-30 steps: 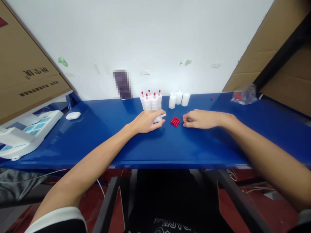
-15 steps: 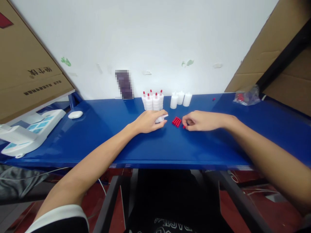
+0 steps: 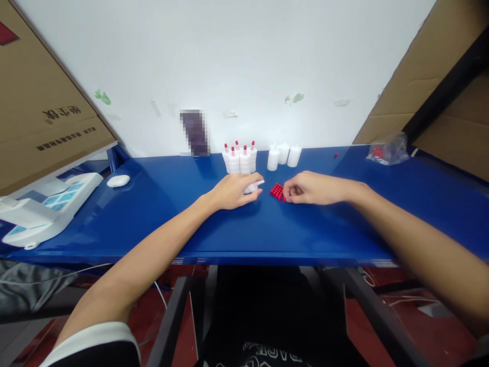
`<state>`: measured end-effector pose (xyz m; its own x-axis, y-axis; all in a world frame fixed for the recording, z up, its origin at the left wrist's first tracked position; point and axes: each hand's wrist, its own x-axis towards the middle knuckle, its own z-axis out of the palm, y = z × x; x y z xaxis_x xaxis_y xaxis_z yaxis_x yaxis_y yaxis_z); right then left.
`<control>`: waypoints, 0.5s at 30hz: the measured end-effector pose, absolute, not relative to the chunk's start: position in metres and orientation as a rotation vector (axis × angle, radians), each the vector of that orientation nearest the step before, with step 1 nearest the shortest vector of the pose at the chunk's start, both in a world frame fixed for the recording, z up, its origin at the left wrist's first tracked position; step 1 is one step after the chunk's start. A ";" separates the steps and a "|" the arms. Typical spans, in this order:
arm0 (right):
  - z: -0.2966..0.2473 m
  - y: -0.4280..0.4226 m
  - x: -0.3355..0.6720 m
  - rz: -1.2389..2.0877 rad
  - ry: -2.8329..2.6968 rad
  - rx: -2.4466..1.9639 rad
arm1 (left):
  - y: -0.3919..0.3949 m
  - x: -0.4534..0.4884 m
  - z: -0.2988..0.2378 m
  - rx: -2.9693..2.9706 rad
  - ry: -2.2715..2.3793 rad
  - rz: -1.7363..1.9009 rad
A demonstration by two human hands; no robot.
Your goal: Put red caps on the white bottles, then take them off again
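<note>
My left hand (image 3: 239, 192) is wrapped round a white squeeze bottle (image 3: 251, 188), lying tilted with its bare white nozzle pointing right. To the right, my right hand (image 3: 301, 188) pinches a small red cap (image 3: 284, 200) at the edge of a tight block of red caps (image 3: 276, 190). The fingers partly hide that corner of the block. Behind my left hand several white bottles with red tips (image 3: 244, 161) stand upright against the wall. Three white bottles without red tips (image 3: 272, 159) stand to their right.
A clear plastic bag with red pieces (image 3: 386, 151) lies at the back right, with a lone red cap (image 3: 335, 155) left of it. On the left are a white earbud case (image 3: 118, 181) and a white power strip (image 3: 76, 196). Cardboard (image 3: 46, 97) borders the table's left side.
My right hand has moved slightly left, bringing the pinched red cap up against the block of caps. My left hand keeps its hold on the bottle.
</note>
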<state>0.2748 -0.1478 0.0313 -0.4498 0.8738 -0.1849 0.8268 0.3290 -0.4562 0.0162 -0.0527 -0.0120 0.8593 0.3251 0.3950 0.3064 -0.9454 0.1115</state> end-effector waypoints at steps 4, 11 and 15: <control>0.030 -0.145 0.276 0.788 -2.485 -1.586 | -0.053 0.016 -0.012 2.988 0.507 0.640; 0.028 -0.145 0.274 0.771 -2.478 -1.555 | -0.053 0.016 -0.012 2.992 0.512 0.623; 0.025 -0.144 0.274 0.754 -2.466 -1.541 | -0.053 0.016 -0.012 2.995 0.514 0.626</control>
<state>0.2744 -0.1437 0.0249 -0.4666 0.8726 -0.1440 0.8038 0.3506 -0.4806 0.0156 -0.0532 -0.0120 0.8636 0.3278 0.3830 0.3120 -0.9443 0.1049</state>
